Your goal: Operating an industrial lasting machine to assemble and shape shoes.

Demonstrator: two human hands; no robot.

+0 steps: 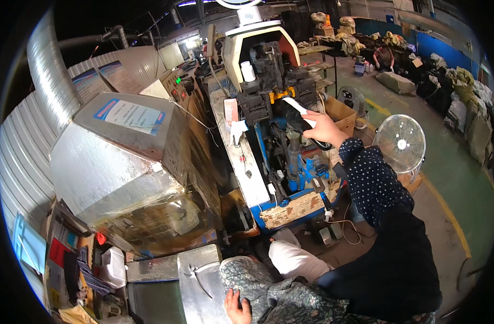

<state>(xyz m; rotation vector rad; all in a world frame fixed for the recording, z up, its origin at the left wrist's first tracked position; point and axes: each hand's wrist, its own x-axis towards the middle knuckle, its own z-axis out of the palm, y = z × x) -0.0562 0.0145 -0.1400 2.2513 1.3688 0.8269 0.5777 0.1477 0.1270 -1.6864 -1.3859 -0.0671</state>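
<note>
White, slim strip (296, 106): pinched between thumb and fingers of the right hand (321, 129), held at a slant over the upper middle of the blue-framed machine (294, 162) (landmark). Far end of the strip near a yellow-orange part (282, 95) on that machine; contact there, cannot tell. Right sleeve dark, white-dotted cuff.

Left hand (238, 308): well apart from the machine, on its near side, at the lower edge of view. Fingers bent, slightly spread, close to a floral garment (247, 275); whether they press on it, cannot tell.

On the machine: white bottle (248, 71), upright, toward its far left; along its left side, a white ledge (251, 181) with a crumpled white piece (238, 132) at the upper part.

Left of the machine: large sheet-metal hood (117, 146), a printed sheet (129, 115) on its sloping face. Near left of the machine: metal worktop (206, 310) with a thin curved tool (201, 283). Right of the machine: cardboard box (341, 114) just beside it, round fan (401, 144) farther out. Well beyond the machine, to its right: another person (385, 56), bent low near piled sacks (466, 92)
</note>
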